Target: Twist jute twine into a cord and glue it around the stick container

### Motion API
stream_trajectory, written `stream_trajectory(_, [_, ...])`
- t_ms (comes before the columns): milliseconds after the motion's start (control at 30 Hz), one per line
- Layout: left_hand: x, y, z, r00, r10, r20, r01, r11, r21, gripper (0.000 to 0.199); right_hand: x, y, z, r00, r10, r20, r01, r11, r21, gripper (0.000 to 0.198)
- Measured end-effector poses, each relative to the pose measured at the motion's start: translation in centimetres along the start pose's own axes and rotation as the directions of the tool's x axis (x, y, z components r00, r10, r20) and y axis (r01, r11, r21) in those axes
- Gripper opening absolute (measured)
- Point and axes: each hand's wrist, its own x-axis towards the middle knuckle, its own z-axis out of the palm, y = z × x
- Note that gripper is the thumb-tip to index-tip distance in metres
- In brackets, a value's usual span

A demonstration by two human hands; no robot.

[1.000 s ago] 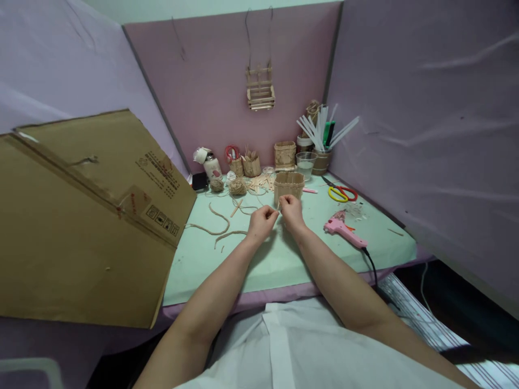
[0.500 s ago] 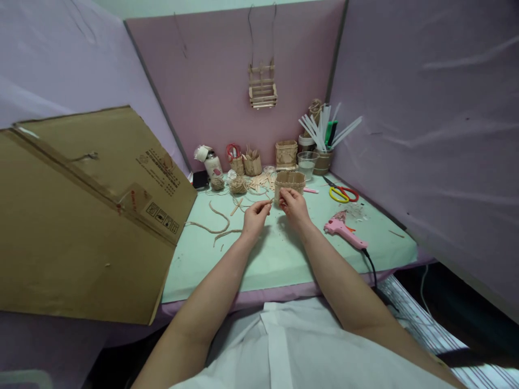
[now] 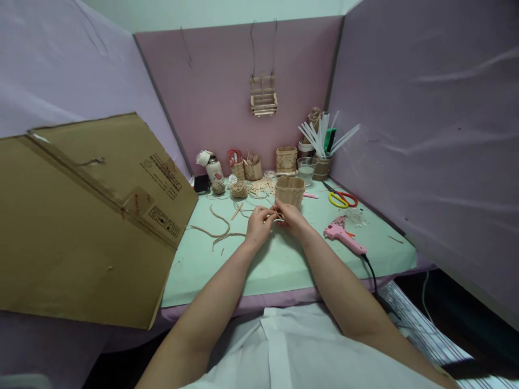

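Note:
My left hand [image 3: 260, 222] and my right hand [image 3: 290, 217] meet over the middle of the table, fingertips nearly touching. Between them runs a thin piece of twine [image 3: 279, 215], pinched by the fingers of both hands. Just behind my right hand stands a small basket [image 3: 290, 190] made of upright wooden sticks, its front bottom partly hidden by that hand. Loose lengths of thicker cord [image 3: 221, 235] lie to the left of my left hand. Farther back rests a ball of twine [image 3: 239, 189], with strands trailing toward my hands.
A pink glue gun [image 3: 345, 238] with a black cable and scissors [image 3: 343, 199] lie to the right. Along the back stand a second basket [image 3: 286, 160], a clear cup of liquid [image 3: 306, 172] and a pot of white glue sticks [image 3: 322, 167]. A big cardboard sheet [image 3: 93, 227] leans at left.
My hands have come closer together and slightly nearer to me, with the twine now bunched between the fingertips. The view has tilted slightly upward.

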Motion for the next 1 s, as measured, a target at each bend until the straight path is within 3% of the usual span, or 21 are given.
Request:
stream_trajectory(133, [0.0, -0.5, 0.0, 0.999, -0.044, 0.012, 0.042, 0.988, 0.152, 0.01, 0.1, 0.2, 0.0, 0.999, -0.035, 0.009, 0.036, 0.998, -0.049, 0.025])
stream_trajectory(200, [0.3, -0.7, -0.3, 0.995, -0.092, -0.042, 0.098, 0.981, 0.169, 0.011, 0.1, 0.2, 0.0, 0.997, -0.075, -0.029, 0.072, 0.992, -0.106, 0.024])
stream_trajectory(333, [1.0, -1.1, -0.8, 0.974, -0.114, -0.194, 0.13, 0.988, 0.077, 0.01, 0.0, 0.3, 0.2, 0.973, -0.231, -0.02, 0.217, 0.938, -0.271, 0.024])
stream_trajectory(433, [1.3, -1.3, -1.0, 0.966, -0.109, -0.235, 0.117, 0.993, 0.02, 0.009, -0.1, 0.4, 0.5, 0.939, -0.342, 0.046, 0.335, 0.874, -0.352, 0.021])
stream_trajectory(667, [1.3, -1.2, -0.9, 0.97, -0.134, -0.203, 0.142, 0.99, 0.025, 0.008, -0.3, 0.7, 0.9, 0.876, -0.478, 0.065, 0.437, 0.731, -0.524, 0.025])
stream_trajectory(800, [1.2, -1.3, -1.0, 0.978, -0.081, -0.193, 0.11, 0.984, 0.142, 0.01, -0.4, 0.8, 0.9, 0.832, -0.545, 0.102, 0.48, 0.616, -0.624, 0.023])
stream_trajectory(1000, [1.0, -1.2, -1.1, 0.991, 0.049, -0.128, 0.0, 0.936, 0.353, 0.014, -0.2, 1.1, 0.8, 0.802, -0.575, 0.159, 0.506, 0.515, -0.692, 0.022])
